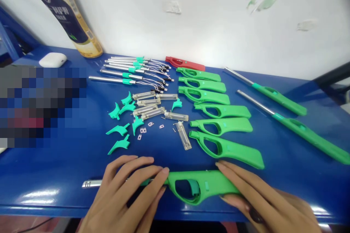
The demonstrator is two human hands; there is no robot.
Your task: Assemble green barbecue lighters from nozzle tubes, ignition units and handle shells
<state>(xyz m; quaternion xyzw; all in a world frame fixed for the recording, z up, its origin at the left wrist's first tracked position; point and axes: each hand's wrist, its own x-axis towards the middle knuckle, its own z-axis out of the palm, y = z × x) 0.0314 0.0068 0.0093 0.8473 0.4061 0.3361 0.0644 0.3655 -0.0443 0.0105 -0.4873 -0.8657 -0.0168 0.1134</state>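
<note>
A green long-nosed lighter (218, 182) lies sideways near the table's front edge, its metal nozzle pointing left and a teal trigger showing in the loop. My left hand (128, 189) is closed over its nozzle and neck, with fingertips at the front of the green body. On the other end, my right hand (265, 200) grips the handle between thumb and fingers. Just beyond lie several green lighter shells (235, 125) in a column. Left of them are clear fuel tanks (183, 136), teal triggers (119, 144) and tiny pale parts (143, 130).
Metal nozzles with white wires (109, 78) lie at the back, near a red shell (188, 64). Two lighters with nozzles (284, 98) rest at right. A yellow bottle (68, 14) and white case (53, 59) stand at left on the blue table (54, 174). A white wall (213, 25) rises behind.
</note>
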